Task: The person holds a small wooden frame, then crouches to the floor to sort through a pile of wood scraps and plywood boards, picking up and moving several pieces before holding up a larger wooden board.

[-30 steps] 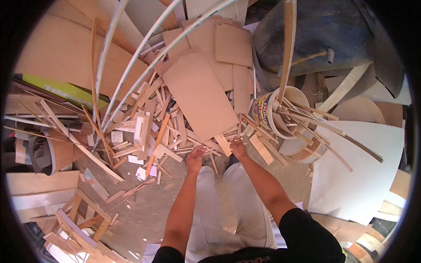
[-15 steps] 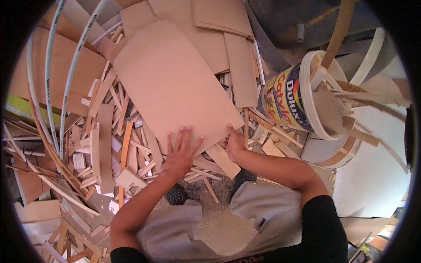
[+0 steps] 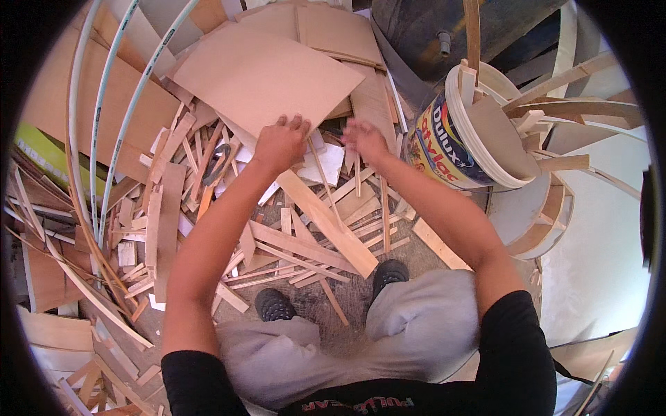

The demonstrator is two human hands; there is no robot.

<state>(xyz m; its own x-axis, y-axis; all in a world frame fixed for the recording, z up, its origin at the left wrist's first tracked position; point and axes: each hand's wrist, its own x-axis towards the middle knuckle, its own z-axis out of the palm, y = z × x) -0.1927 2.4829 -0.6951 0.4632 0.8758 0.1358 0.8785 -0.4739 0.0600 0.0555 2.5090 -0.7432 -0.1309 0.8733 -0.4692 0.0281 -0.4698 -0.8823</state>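
Note:
A large flat brown fibreboard panel (image 3: 277,76) lies at the top of the picture over other panels and scrap wood. At its near edge, my left hand (image 3: 283,144) rests with bent fingers on the board, not visibly wrapped round it. My right hand (image 3: 365,142) is just beyond the panel's right corner, fingers loosely apart and nothing visible in them. Below the hands, a pale wooden plank (image 3: 329,225) slants across thin strips and offcuts. White scraps (image 3: 322,165) show between the two hands.
A tilted paint bucket (image 3: 444,142) full of wood strips stands on the right, beside a round wooden frame (image 3: 544,222). Long bent pipes (image 3: 111,118) rise on the left by a brown sheet (image 3: 59,104). Wood scraps surround my dark shoes (image 3: 275,305).
The panel has moved away from me toward the top, uncovering more scraps and the plank. Both hands have reached farther forward. My right hand has come off the panel's corner.

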